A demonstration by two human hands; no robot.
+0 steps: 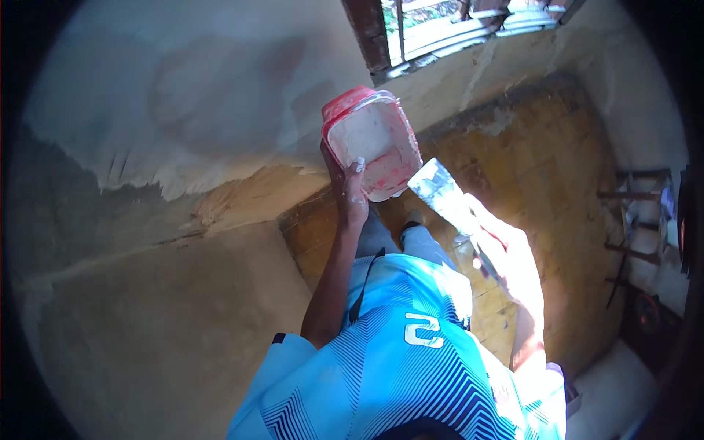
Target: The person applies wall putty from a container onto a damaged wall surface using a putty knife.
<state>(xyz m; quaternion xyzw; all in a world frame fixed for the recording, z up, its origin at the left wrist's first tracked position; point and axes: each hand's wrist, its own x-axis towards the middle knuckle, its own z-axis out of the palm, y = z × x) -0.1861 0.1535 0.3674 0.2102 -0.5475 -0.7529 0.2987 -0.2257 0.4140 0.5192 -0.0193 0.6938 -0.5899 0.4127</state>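
Observation:
My left hand (350, 183) grips a red plastic tub (339, 110) by its near left side, the thumb over the rim. White paste (364, 134) coats the inside of the tub, which is tilted so that its mouth faces me. In my right hand (506, 257), bright with sunlight, is a putty knife (438, 187). Its wide blade is smeared white and points up and left, a little to the right of the tub's rim and apart from it. White smears mark my left thumb and wrist.
A wall (220, 95) with patchy white filler rises at the left and ahead. Above is a barred window (440, 33). Yellowish floor tiles (543, 191) spread below and to the right. A wooden frame-like stand (636, 213) is at the far right.

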